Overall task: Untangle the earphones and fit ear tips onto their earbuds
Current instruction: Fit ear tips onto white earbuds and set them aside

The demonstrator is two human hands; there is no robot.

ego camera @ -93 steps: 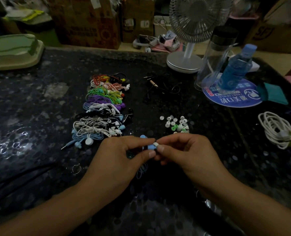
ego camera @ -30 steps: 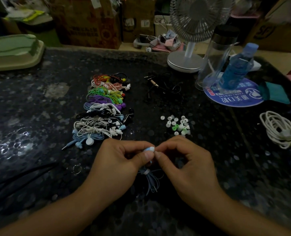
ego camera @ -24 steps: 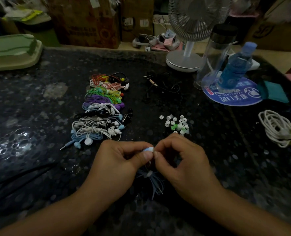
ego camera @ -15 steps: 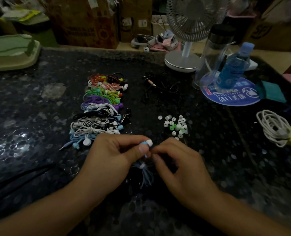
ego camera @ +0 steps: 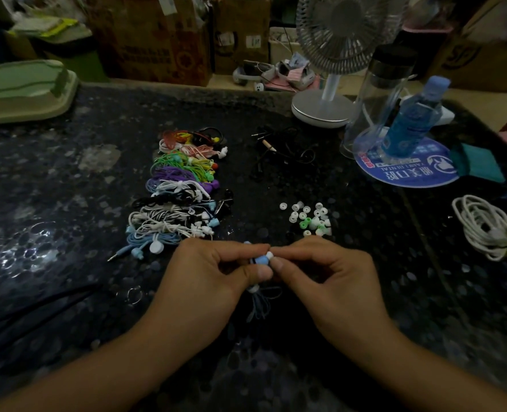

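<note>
One blue earbud [ego camera: 260, 259], pinched in your left hand [ego camera: 216, 272] above the bench [ego camera: 68, 203]; white ear tip [ego camera: 270, 255], absent half a second ago, now at its nozzle under your right hand [ego camera: 320, 272] fingertips. Seating appears nearly done.

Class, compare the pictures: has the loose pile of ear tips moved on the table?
No. The ear tips keep their place beside the earphone bundles; only the camera shifted.

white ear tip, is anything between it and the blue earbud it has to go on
Nothing visible. The small white silicone ear tip, pinched by the right hand, sits directly against the nozzle end of the light blue earbud that the left hand holds.
</note>
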